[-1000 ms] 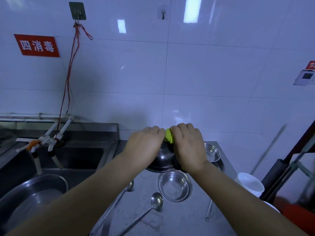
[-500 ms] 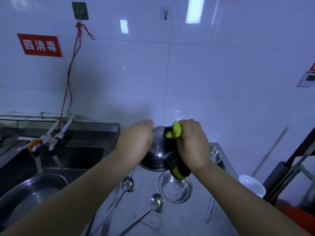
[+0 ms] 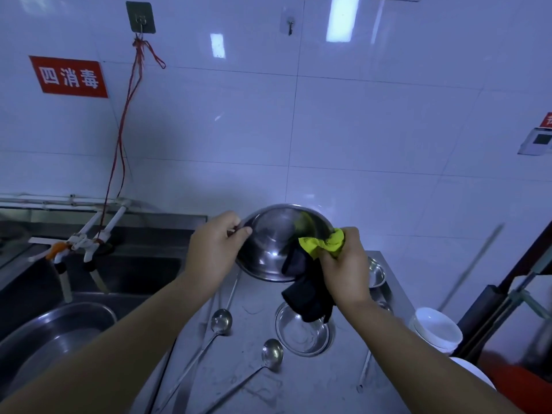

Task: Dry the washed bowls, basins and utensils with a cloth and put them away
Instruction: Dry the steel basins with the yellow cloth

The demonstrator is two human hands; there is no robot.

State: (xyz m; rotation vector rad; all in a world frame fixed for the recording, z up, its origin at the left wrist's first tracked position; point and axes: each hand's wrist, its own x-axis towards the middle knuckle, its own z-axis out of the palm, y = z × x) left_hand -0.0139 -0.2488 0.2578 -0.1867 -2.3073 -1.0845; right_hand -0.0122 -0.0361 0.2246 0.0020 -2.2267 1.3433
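- left hand (image 3: 215, 252) has its thumb and fingers pinched on the left rim of the steel basin (image 3: 268, 243), which is held up off the tabletop (image 3: 298, 386) and tipped so the inside faces the camera
- right hand (image 3: 348, 273) is bunched tight around the cloth (image 3: 324, 246), yellow bit pressed on the basin's right rim, dark part hanging down
- right under the cloth there's a small steel bowl (image 3: 301, 336) on the tabletop, plus two ladles (image 3: 221, 321) beside it
- white bowls (image 3: 436, 330) stacked off to the right, big basin (image 3: 53, 339) in the sink on the left
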